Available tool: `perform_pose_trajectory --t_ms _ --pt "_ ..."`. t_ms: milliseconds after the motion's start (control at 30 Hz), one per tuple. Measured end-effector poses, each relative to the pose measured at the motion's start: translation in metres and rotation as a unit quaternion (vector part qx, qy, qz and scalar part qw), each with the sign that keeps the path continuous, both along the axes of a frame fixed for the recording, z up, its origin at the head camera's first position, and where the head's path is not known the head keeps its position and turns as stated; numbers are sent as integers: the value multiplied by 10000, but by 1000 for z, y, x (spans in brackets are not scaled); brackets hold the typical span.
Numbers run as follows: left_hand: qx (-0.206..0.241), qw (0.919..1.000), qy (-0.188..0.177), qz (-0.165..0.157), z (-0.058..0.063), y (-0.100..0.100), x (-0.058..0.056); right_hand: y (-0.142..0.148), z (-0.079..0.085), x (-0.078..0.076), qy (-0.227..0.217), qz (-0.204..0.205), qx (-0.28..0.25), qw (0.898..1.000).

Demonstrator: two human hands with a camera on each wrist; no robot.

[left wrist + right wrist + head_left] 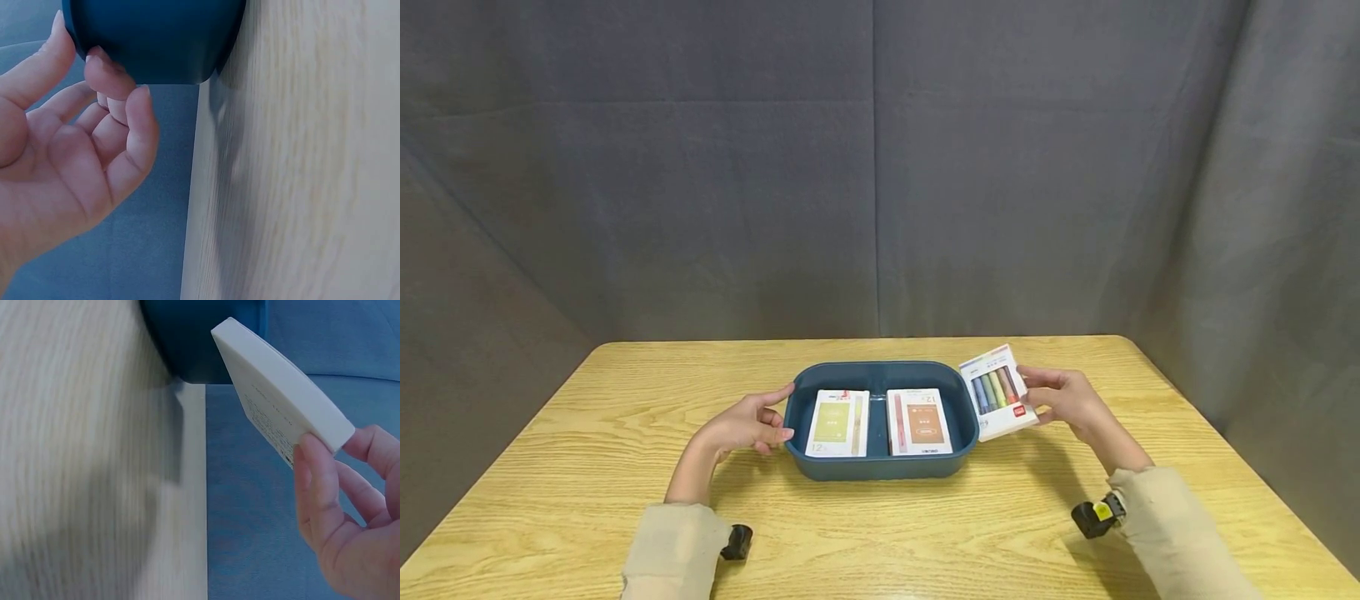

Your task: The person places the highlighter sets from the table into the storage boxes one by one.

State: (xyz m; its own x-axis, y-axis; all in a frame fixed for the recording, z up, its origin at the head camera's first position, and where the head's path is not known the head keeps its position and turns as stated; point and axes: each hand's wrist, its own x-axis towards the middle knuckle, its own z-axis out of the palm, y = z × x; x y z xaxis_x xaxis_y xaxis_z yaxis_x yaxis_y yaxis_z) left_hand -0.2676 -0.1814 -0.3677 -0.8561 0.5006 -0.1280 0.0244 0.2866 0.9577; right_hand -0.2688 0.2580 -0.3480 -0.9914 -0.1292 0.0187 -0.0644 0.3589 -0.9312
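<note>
My left hand (747,427) holds the left end of a dark blue divided tray (880,468), thumb and forefinger at its rim and the other fingers curled below. In the left wrist view, fingertips meet the tray's outer wall (156,44). A flat white box (998,393) showing several coloured pen-like sticks is pinched at its right edge by my right hand (1063,402). It hangs tilted above the table, overlapping the tray's right rim in the head view. Inside the tray, a white box with a yellow-green panel (838,423) lies left, one with an orange-brown panel (919,422) right.
A wood-grain table (880,542) carries the tray near its middle. Grey cloth (737,208) hangs behind the table and along both sides. Small black cameras (737,542) sit at both beige sleeves.
</note>
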Motion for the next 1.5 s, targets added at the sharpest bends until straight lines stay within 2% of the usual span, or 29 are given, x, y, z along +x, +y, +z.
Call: perform_pose_trajectory --t_ms 300,500,700,933,1233,1500 --pt "-30 10000 -11 25 -1 0 0 5 10 3 187 -378 -69 9991" --pt "19 10000 -9 -12 -1 -1 -1 4 18 4 190 -550 -311 9978" --pt "37 10000 -4 -30 -1 -1 -1 -3 20 5 267 -356 -589 9973" --pt "66 10000 -51 1 -2 -1 -2 -17 16 4 139 -31 -818 9965" --pt "147 9998 -98 -14 -3 0 -3 -34 12 5 71 261 -838 9961" --pt "173 9998 -137 -2 -3 0 -3 -45 2 3 52 462 -775 9959"
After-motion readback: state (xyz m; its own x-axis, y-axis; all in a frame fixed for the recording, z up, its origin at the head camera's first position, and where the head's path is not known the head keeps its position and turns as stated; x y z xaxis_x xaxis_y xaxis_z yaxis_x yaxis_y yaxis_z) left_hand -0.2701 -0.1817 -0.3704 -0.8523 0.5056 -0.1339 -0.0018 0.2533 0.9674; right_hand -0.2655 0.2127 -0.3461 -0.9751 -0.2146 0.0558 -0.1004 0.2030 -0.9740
